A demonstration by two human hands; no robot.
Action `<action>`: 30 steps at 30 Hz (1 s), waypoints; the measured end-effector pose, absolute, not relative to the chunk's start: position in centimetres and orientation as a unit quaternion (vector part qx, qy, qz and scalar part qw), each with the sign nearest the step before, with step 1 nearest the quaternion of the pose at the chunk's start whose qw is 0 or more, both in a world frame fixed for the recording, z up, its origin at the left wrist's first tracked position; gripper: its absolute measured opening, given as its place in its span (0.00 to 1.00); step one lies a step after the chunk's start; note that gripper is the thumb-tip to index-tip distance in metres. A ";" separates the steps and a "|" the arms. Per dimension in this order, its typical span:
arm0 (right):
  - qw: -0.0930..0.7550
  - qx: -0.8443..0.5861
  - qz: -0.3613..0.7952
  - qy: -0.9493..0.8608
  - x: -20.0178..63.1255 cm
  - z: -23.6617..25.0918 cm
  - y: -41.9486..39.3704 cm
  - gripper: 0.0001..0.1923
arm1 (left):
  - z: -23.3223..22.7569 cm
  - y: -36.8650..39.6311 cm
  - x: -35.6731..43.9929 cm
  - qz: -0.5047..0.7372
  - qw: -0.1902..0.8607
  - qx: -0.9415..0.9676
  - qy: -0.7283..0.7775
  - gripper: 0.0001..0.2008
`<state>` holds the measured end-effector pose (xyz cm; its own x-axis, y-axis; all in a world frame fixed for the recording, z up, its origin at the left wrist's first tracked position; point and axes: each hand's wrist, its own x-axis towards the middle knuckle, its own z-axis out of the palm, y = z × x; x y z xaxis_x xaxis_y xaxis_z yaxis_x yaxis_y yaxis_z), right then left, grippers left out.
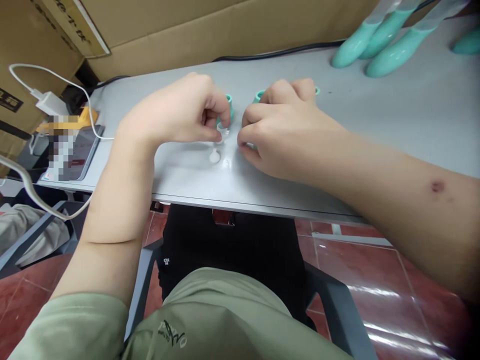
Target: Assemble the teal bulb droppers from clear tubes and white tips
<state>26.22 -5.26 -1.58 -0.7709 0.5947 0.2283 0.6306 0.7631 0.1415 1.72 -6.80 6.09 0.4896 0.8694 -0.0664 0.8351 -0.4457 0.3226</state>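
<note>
Thumb and forefinger of my left hand are closed on a small clear plastic piece. A small teal part with a round opening stands right behind those fingers, partly covered by them. On the table in front of them lies a small white round piece. My right hand is curled a little to the right, palm down; its fingertips, and whatever they hold, are hidden. Behind its knuckles shows the rim of another teal part, and a further teal edge peeks out at its right.
Several teal, bulb-ended pieces with clear upper parts lie at the back right. A black cable runs along the cardboard wall. At the left are a tablet-like device, a white plug and white cables.
</note>
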 end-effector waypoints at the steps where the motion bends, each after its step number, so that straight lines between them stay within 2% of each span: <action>1: 0.087 -0.326 -0.105 -0.935 26.2 -1.6 -5.3 0.21 | 6.0 -6.7 1.7 0.051 0.159 0.848 0.502 0.09; 11: 0.135 -0.343 0.010 -0.930 26.1 -0.9 -5.3 0.17 | 4.7 -5.9 1.1 0.012 0.142 0.847 0.513 0.07; 16: 0.184 -0.311 0.028 -0.932 26.6 -1.3 -4.6 0.14 | 4.9 -5.7 0.6 -0.030 0.121 0.839 0.530 0.17; 18: 0.181 -0.315 0.036 -0.931 26.7 -1.3 -4.5 0.14 | 5.0 -5.6 0.4 -0.053 0.125 0.829 0.542 0.18; 21: 0.185 -0.305 0.055 -0.933 26.8 -1.2 -4.5 0.15 | 5.2 -5.3 0.1 -0.062 0.136 0.822 0.549 0.14; 26: 0.245 -0.287 0.068 -0.924 27.5 -0.9 -4.5 0.18 | 5.9 -5.7 0.3 -0.032 0.148 0.825 0.545 0.07; 30: 0.302 -0.281 0.102 -0.905 28.1 -1.1 -4.0 0.16 | 6.2 -6.4 0.7 0.102 0.194 0.838 0.500 0.02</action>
